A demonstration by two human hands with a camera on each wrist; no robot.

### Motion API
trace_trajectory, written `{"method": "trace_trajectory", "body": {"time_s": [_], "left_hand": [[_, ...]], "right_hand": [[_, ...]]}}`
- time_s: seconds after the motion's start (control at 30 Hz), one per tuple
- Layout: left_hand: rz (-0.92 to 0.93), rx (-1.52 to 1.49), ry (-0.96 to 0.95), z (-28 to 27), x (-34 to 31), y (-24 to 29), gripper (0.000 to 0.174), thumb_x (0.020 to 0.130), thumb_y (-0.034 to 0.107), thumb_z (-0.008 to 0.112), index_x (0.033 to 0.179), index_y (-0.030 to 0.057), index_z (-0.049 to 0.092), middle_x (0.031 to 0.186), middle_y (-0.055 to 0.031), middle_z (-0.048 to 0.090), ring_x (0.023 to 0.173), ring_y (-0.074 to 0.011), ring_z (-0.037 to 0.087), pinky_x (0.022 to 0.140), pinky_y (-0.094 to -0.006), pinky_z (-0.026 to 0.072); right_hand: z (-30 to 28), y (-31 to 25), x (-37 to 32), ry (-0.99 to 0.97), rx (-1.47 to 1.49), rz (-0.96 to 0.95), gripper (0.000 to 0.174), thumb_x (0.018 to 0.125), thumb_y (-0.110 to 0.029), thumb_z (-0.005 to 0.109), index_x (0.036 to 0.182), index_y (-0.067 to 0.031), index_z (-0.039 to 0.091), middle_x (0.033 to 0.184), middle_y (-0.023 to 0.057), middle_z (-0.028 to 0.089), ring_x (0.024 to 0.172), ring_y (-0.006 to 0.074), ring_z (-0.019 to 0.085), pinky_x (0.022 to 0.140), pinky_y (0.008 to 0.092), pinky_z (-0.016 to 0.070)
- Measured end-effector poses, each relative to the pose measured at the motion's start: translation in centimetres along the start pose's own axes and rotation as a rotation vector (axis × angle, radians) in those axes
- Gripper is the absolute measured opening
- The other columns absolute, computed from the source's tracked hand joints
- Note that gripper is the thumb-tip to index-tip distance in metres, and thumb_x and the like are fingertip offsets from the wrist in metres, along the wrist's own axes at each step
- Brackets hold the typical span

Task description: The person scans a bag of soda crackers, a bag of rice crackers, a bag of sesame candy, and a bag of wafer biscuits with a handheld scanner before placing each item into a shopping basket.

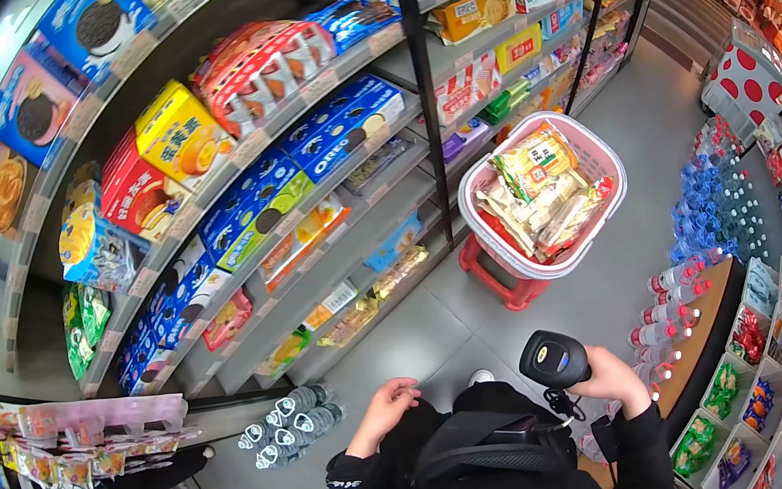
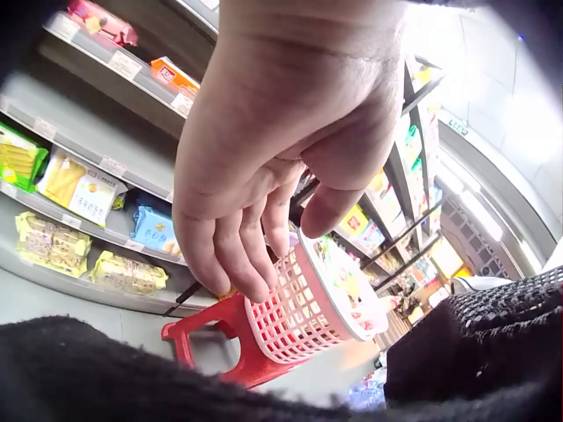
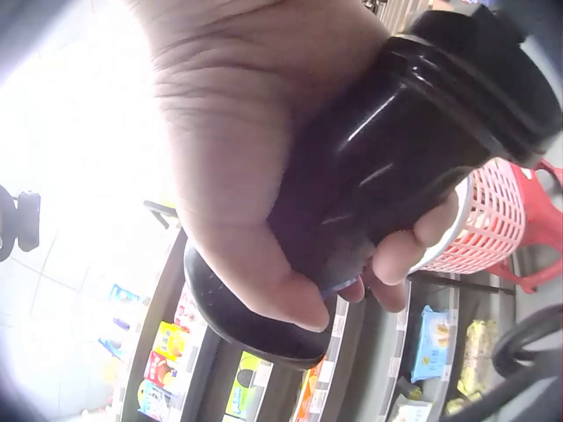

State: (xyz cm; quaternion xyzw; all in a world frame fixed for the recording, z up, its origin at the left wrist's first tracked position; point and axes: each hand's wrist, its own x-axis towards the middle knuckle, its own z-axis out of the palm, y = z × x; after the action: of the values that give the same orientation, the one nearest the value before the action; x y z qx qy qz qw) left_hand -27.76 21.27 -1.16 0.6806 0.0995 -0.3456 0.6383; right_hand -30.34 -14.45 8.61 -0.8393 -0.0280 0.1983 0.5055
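Note:
My right hand (image 1: 611, 376) grips a black barcode scanner (image 1: 552, 359) by its handle, its head pointing up and forward; the right wrist view shows my fingers (image 3: 413, 246) wrapped round the scanner (image 3: 387, 167). My left hand (image 1: 385, 409) hangs empty in front of my body with fingers (image 2: 230, 251) loosely curled, holding nothing. Ahead on the floor a pink-and-white shopping basket (image 1: 591, 150) filled with snack packets sits on a red stool (image 1: 503, 280); the basket (image 2: 303, 312) also shows in the left wrist view.
Long shelves (image 1: 321, 179) of biscuit and snack boxes run along the left. Bottled water (image 1: 713, 201) stands on the floor to the right, and bins of packets (image 1: 781, 348) line the near right. A bundle of bottles (image 1: 286, 424) lies near my left hand.

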Motion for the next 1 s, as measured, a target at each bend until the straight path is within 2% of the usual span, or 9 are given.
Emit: {"method": "trace_trajectory", "body": {"time_s": [0.07,0.13,0.33,0.47,0.53,0.6,0.73,0.87,1.0], "left_hand": [[-0.024,0.014,-0.009,0.8,0.4,0.8,0.028,0.083,0.011,0.047,0.108,-0.0011,0.048,0.091,-0.0107,0.058,0.078,-0.0142,0.056,0.072,-0.0256,0.0445],[-0.043,0.061,-0.031,1.0,1.1,1.1,0.028,0.083,0.01,0.046,0.108,-0.0011,0.048,0.091,-0.0106,0.058,0.077,-0.0141,0.056,0.072,-0.0256,0.0444],[-0.076,0.162,-0.089,1.5,4.2,3.6,0.028,0.082,0.008,0.044,0.108,-0.0008,0.048,0.09,-0.0095,0.059,0.074,-0.0127,0.056,0.07,-0.0246,0.0441],[-0.075,0.187,-0.133,1.9,8.2,5.7,0.028,0.081,0.008,0.045,0.108,-0.001,0.048,0.09,-0.0091,0.059,0.075,-0.0127,0.057,0.07,-0.025,0.044],[-0.05,0.167,-0.153,2.0,10.3,6.7,0.028,0.082,0.009,0.045,0.108,-0.0008,0.048,0.091,-0.0092,0.059,0.076,-0.0132,0.057,0.07,-0.0253,0.0443],[-0.029,0.194,-0.189,1.8,12.3,8.1,0.028,0.085,0.013,0.044,0.11,0.0026,0.047,0.096,-0.0073,0.057,0.083,-0.0136,0.057,0.074,-0.0251,0.0444],[-0.025,0.135,-0.155,0.9,15.2,10.5,0.028,0.082,0.01,0.046,0.109,0.001,0.048,0.091,-0.0089,0.059,0.077,-0.0139,0.057,0.069,-0.0249,0.0447],[-0.085,0.092,-0.156,-1.1,18.6,10.3,0.027,0.082,0.01,0.047,0.107,0.0014,0.048,0.091,-0.0094,0.059,0.078,-0.014,0.057,0.068,-0.0247,0.0452],[-0.055,0.143,-0.151,-0.9,22.0,11.4,0.026,0.079,0.005,0.047,0.105,0.0,0.048,0.087,-0.0109,0.058,0.078,-0.0153,0.057,0.067,-0.0249,0.0463]], "right_hand": [[-0.6,1.0,-0.3,0.01,0.039,0.017,0.041,0.057,-0.01,0.063,0.096,0.0009,0.054,0.081,0.0153,0.06,0.075,0.0242,0.059,0.071,0.0314,0.045],[-1.1,1.3,-0.5,-0.01,0.103,0.159,0.04,0.057,-0.01,0.063,0.095,0.001,0.054,0.081,0.0152,0.06,0.075,0.024,0.059,0.071,0.0316,0.0449],[-1.9,2.6,0.2,0.091,0.136,0.09,0.04,0.058,-0.011,0.064,0.096,0.0006,0.054,0.081,0.0148,0.061,0.076,0.0249,0.059,0.072,0.032,0.0447],[-3.2,2.6,0.7,0.127,0.119,0.055,0.04,0.059,-0.011,0.064,0.096,0.0001,0.054,0.083,0.0154,0.061,0.079,0.0262,0.059,0.073,0.0319,0.0445],[-4.4,1.7,1.4,0.155,0.081,0.046,0.04,0.06,-0.011,0.064,0.097,0.0,0.054,0.081,0.0147,0.061,0.076,0.0254,0.06,0.071,0.0317,0.0452],[-5.6,1.4,2.5,0.136,0.069,0.086,0.039,0.059,-0.01,0.064,0.096,-0.0003,0.054,0.078,0.0138,0.061,0.071,0.0244,0.06,0.068,0.0315,0.046],[-7.4,1.1,5.4,0.198,0.059,0.112,0.038,0.059,-0.011,0.064,0.095,-0.0005,0.054,0.075,0.0137,0.061,0.068,0.0236,0.06,0.065,0.0311,0.0462],[-8.7,0.7,7.7,0.183,-0.003,0.191,0.038,0.059,-0.011,0.064,0.094,-0.0002,0.054,0.076,0.0151,0.061,0.07,0.0262,0.06,0.066,0.0316,0.0459],[-9.7,0.2,8.3,0.178,-0.013,0.292,0.04,0.059,-0.011,0.064,0.096,-0.0001,0.054,0.081,0.0171,0.06,0.077,0.0293,0.059,0.07,0.033,0.0452]]}}
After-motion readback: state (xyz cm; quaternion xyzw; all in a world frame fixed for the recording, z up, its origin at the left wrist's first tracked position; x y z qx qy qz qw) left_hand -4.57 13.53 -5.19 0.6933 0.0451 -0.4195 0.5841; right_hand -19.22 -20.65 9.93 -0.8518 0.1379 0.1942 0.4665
